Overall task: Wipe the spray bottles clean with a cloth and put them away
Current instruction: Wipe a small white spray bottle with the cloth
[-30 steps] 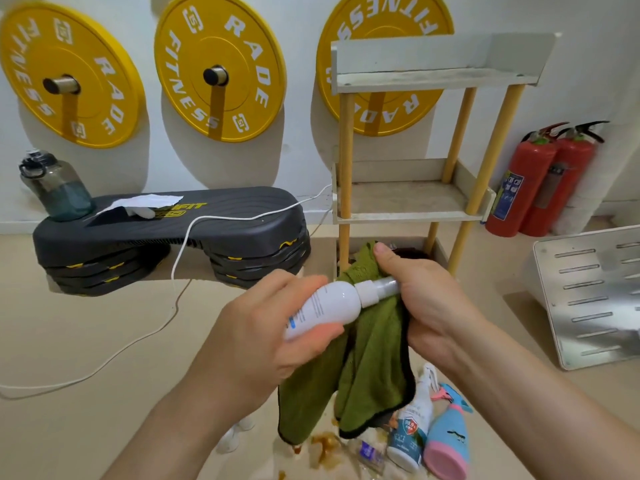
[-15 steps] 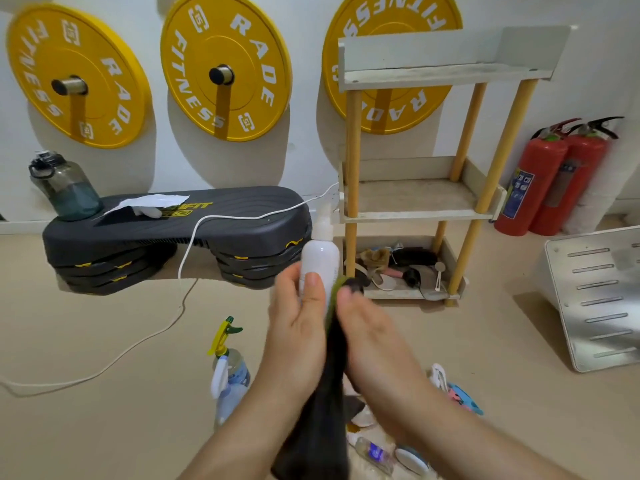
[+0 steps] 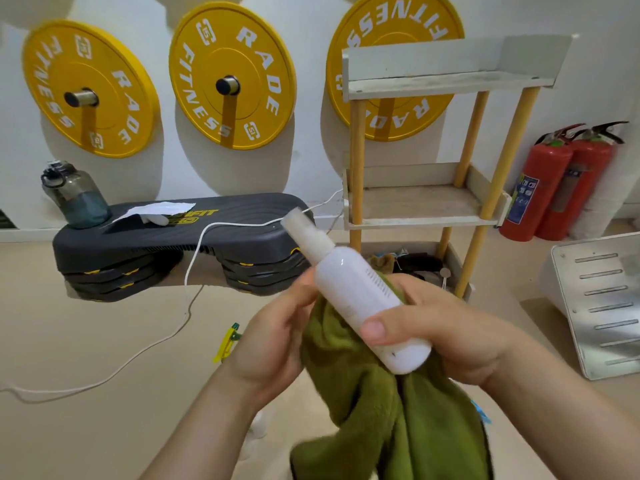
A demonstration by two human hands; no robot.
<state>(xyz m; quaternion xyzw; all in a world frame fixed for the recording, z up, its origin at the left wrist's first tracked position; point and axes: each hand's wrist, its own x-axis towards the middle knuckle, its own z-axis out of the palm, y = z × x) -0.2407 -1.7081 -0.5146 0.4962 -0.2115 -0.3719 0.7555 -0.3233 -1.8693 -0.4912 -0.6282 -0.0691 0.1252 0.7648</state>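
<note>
A white spray bottle lies tilted in front of me, its clear cap pointing up and to the left. My right hand grips its lower half, thumb across the front. A green cloth is bunched under and behind the bottle and hangs down between my forearms. My left hand holds the cloth's left side, its fingertips up against the bottle. The yellow-green trigger of another spray bottle shows on the floor behind my left hand; the rest of it is hidden.
A white shelf rack on wooden posts stands ahead, small items on its bottom tier. To the left, a black step platform carries a water jug and a white cable. Fire extinguishers and a slotted metal panel are on the right.
The bottle went from upright in my left hand to tilted in my right hand. The cloth has spread out beneath it, and my view has dropped closer.
</note>
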